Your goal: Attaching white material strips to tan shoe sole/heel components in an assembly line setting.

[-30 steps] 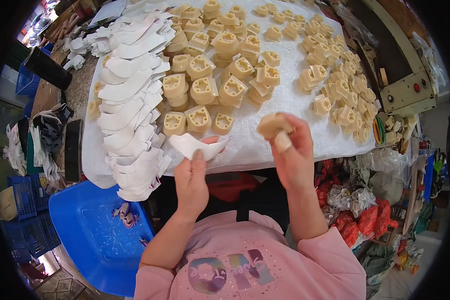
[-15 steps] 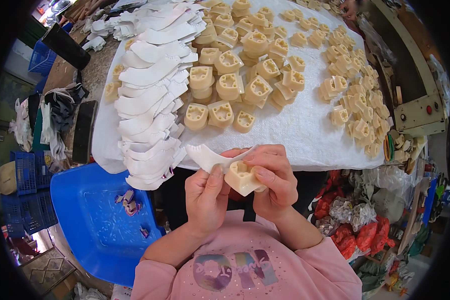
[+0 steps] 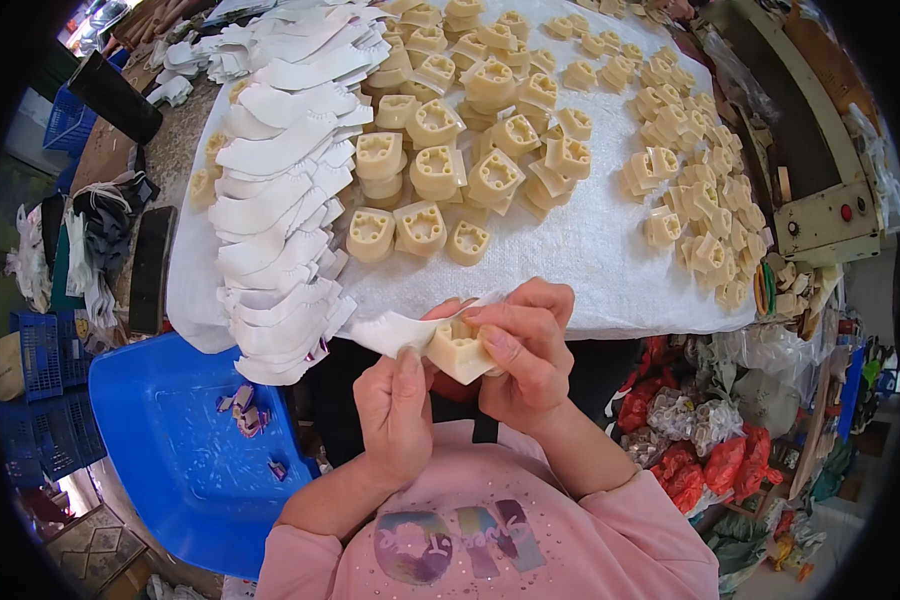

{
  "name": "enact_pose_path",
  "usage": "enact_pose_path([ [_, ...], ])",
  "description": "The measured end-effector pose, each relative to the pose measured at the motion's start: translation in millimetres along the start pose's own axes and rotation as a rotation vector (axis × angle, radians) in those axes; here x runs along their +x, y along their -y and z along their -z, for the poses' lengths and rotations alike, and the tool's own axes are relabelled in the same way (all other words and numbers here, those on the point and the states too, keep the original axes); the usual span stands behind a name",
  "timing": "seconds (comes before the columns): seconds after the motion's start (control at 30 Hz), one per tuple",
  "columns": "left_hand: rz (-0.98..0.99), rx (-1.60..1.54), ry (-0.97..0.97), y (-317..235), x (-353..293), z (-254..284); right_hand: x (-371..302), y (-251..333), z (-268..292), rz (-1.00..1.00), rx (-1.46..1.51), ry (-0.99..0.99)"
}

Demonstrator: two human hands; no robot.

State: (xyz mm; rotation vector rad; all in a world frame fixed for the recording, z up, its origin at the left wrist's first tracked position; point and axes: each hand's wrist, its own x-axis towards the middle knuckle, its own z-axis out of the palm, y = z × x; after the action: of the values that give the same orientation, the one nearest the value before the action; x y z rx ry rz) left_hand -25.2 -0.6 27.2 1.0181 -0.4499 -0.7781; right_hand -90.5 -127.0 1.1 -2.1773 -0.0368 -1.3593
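At the near edge of the table, both hands work on one beige plastic shoe heel (image 3: 456,352), its hollowed face with holes turned up. A curved white sheet piece (image 3: 382,332) with a notched edge wraps behind it. My left hand (image 3: 395,405) is closed, thumb and fingers pinching the white piece beside the heel. My right hand (image 3: 532,350) grips the heel's right side, and its fingertips press the far end of the white piece against it. Behind my hands lie a long overlapping row of similar white pieces (image 3: 280,205) and a heap of beige heels (image 3: 438,172).
More heels (image 3: 705,200) are heaped on the table's right side, over a white woven cover (image 3: 570,255). A blue tub (image 3: 195,480) with small purple scraps stands at lower left. A dark phone (image 3: 152,270) lies on the left bench. Red bags (image 3: 715,470) sit at lower right.
The white piece has been drawn closer around the heel, its free left end now lower and flatter. Both hands stay closed on the work. The whole view has shifted slightly.
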Motion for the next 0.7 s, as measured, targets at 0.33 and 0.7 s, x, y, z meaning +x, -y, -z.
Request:
enact_pose_path([
  [0.33,-0.283,0.580,-0.110,-13,13,22,13,8,14,0.003,-0.190,0.108],
  [0.7,-0.484,0.946,-0.048,7,16,17,18,19,16,-0.124,-0.370,0.488],
])
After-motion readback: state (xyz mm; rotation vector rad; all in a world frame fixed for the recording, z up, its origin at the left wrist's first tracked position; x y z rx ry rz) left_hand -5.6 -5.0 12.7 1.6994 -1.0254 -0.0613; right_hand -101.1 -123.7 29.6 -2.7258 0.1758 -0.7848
